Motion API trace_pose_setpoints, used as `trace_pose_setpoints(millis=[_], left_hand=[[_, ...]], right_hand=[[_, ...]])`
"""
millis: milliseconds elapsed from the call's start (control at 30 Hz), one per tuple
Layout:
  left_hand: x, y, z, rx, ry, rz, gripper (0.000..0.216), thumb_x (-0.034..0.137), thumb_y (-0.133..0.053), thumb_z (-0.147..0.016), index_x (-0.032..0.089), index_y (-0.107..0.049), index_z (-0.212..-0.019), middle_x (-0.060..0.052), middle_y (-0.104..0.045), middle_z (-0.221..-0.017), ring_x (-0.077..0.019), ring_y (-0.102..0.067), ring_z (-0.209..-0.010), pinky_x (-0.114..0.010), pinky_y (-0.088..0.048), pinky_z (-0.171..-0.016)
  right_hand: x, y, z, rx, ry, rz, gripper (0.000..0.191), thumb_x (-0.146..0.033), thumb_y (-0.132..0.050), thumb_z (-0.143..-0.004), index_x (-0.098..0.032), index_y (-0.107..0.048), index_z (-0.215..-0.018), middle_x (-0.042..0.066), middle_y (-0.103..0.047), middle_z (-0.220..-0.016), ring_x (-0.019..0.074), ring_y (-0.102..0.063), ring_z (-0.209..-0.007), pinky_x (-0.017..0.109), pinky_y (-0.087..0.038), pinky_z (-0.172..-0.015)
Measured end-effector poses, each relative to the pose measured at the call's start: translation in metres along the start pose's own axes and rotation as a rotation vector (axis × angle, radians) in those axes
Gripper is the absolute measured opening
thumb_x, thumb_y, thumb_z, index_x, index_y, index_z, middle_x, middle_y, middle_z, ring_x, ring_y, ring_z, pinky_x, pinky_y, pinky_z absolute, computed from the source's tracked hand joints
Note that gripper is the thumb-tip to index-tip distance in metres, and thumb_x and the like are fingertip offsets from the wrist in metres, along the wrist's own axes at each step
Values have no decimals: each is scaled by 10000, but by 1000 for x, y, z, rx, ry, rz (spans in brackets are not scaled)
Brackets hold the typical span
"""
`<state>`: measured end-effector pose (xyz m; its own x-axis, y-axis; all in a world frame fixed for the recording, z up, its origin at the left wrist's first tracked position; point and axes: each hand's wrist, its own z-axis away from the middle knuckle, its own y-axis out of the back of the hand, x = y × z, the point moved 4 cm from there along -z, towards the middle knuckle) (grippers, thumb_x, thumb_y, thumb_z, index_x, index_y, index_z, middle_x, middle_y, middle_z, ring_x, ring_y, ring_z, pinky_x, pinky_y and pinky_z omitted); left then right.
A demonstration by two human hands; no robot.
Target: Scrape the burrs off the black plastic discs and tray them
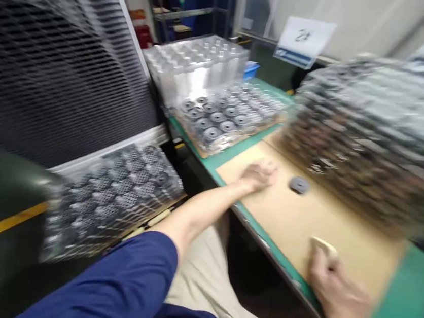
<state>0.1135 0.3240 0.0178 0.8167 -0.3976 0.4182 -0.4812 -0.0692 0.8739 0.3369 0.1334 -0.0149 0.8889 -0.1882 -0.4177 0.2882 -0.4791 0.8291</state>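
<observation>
A dark grey disc-shaped part with a centre hole [299,185] lies on a brown cardboard sheet [285,221]. My left hand [259,176] is over the cardboard, left of the disc and apart from it; its fingers are smeared by motion. Near the table's front edge, my right hand [337,288] is closed on a small flat pale-yellow piece [323,245]. The piece sticks out past the fingers, and its kind is not clear.
A clear plastic tray of grey discs [216,124] sits at the table's far end, beside stacked clear trays [199,65]. A tall, blurred tray stack [374,142] stands along the back. Another filled tray [116,194] is at my left, below a mesh panel [67,50].
</observation>
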Motion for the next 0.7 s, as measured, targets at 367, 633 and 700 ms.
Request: trace_pose_setpoints(millis=[367,633,700], left_hand=[[18,44,14,200,173,323,200,387,-557,-953,260,-712,-944,-63,-770,-976,-320,-736,-1027,-518,-570,-946],[28,77,105,175,301,690,216,438,-699,-777,340,-742,-966,-5,-815,-905,-358,-777,-1002,-557,-605,-988],[39,83,134,192,262,773,164,400,-711,-784,306,-742,-914,-16,-811,-885,-348,-788,-907,-567,-630,-935]], right_hand=[[-5,13,-14,-250,-117,110,284,-441,-555,-1010,-204,-705,-1055,67,-723,-931,169,-617,-734,270,-410,-681],[0,38,-2,-163,-201,-156,324,-430,-446,-1061,-165,-625,-1115,44,-699,-888,172,-634,-732,297,-475,-699],[-3,42,15,-145,-186,-247,332,-410,-360,-1074,-178,-596,-1105,45,-700,-841,183,-640,-714,282,-447,-663]])
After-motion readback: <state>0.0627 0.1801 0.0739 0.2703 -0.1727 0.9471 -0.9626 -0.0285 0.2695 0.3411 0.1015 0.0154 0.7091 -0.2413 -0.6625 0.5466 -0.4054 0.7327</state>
